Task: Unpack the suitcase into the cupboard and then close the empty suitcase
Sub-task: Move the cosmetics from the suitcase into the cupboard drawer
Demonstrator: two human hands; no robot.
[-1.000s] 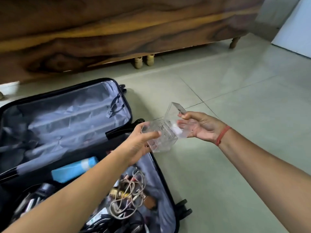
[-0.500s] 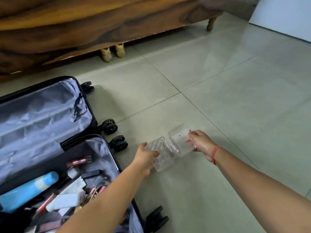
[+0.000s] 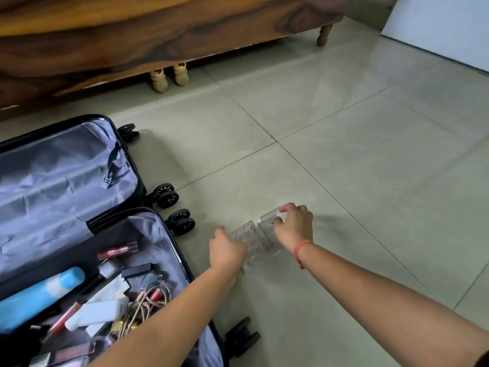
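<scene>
1. Pale grey-green tiles with thin dark joints make up the floor (image 3: 344,128), smooth and faintly glossy. Along the far side stands wood-grain furniture (image 3: 132,35) on small turned legs.
2. At the left the suitcase (image 3: 53,168) lies open on the floor, a black shell with crinkled grey lining. Its far half holds nothing I can see. The near half is crowded with a blue bottle (image 3: 34,295), a white tube (image 3: 98,311), a coil of beige cord (image 3: 150,300) and small cosmetics.
3. Right of the suitcase, near its wheels (image 3: 166,196), a clear box (image 3: 254,239) sits low at the floor between both hands. Whether it rests on the tile I cannot tell.
4. The left hand (image 3: 227,251) curls round the box's near end. The right hand (image 3: 293,226), a red thread (image 3: 301,247) at its wrist, bends its fingers over the far section and pinches its edge, with something small and white under the fingertips.
5. The box looks like hard, see-through plastic in two joined sections, light and likely slippery.
6. I would guess the box is being set down or opened. To do it well, keep both grips until it sits flat, clear of the wheels, so nothing inside spills. Most of the unpacking looks undone.
</scene>
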